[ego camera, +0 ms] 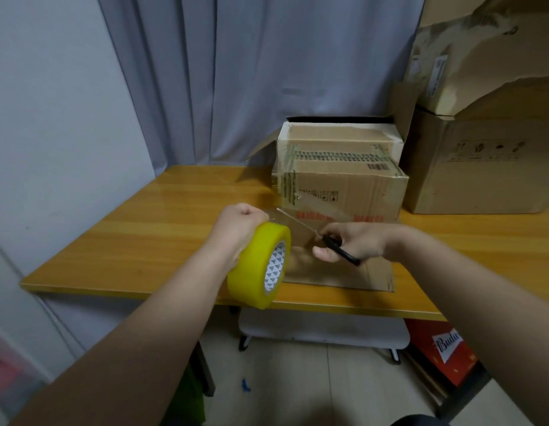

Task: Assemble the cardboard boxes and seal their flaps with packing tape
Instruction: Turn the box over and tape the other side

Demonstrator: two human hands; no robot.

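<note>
Cardboard box (344,186) at worktop (138,238) rear edge, flaps raised, interior dark. Left grip (241,224) clenched round yellow tape roll (251,269) over front edge; right grip (357,244) grasping scissors (347,256) above flattened cardboard (374,275) near front edge.

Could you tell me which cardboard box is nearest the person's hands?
The red-printed box at mid-table, just behind the left hand and right hand; bigger boxes stand far right.

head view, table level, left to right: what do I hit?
left hand gripping yellow tape roll → right hand holding scissors → large cardboard box at the right edge. Left out: taped box behind, which overlaps the right hand.
</note>
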